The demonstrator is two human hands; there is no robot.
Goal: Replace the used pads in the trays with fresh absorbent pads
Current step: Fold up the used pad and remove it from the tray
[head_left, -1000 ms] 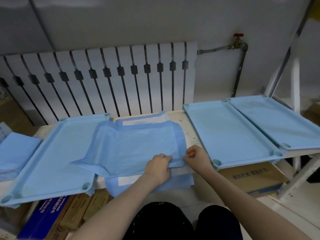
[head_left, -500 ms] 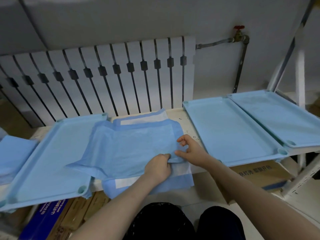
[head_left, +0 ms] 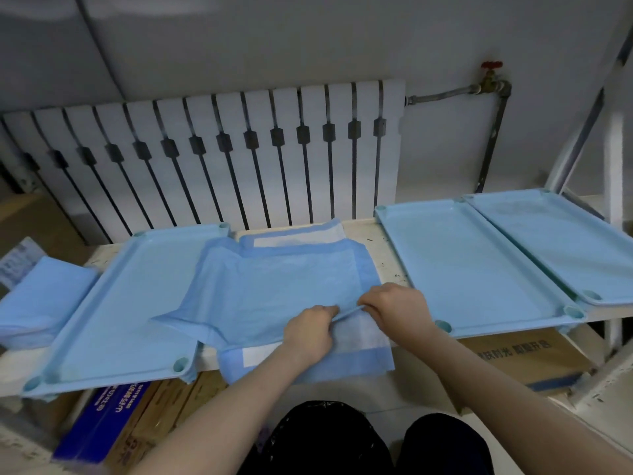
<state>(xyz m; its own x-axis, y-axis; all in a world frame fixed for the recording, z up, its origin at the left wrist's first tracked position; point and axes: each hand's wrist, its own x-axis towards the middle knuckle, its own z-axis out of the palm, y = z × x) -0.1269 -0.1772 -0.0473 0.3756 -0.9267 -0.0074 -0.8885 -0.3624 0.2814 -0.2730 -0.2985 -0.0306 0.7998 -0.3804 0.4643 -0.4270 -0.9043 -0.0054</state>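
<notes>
Between the blue trays on a worn tabletop (head_left: 385,255), a person's left hand (head_left: 308,332) and right hand (head_left: 397,308) are working at the near edge of a fresh absorbent pad (head_left: 274,289). The pad is lying half unfolded on the bare stretch of tabletop, its left flap spilling over the rim of the left tray (head_left: 102,320). Both grips are closing tight on that edge, knuckles almost touching, fingers curled and pinching the thin blue sheet. Half a second ago the right hand's fingers were spreading open above the pad's corner; now they are folding back down onto the edge beside the left hand, whose pinch is holding in much the same spot as a second ago. The pad itself is sitting where it was, spread no wider. That is suggesting the layers are proving hard to part and the right hand is taking a new purchase to peel them open, so the unfolding step is still under way. Beneath it another pad (head_left: 363,344), white-centred, is hanging over the tabletop's front edge. The middle tray (head_left: 469,269) and the far-right tray (head_left: 561,241) are sitting clear of the hands, and it is hard to tell whether they are already lined. A stack of folded pads (head_left: 41,296) is waiting at far left.
</notes>
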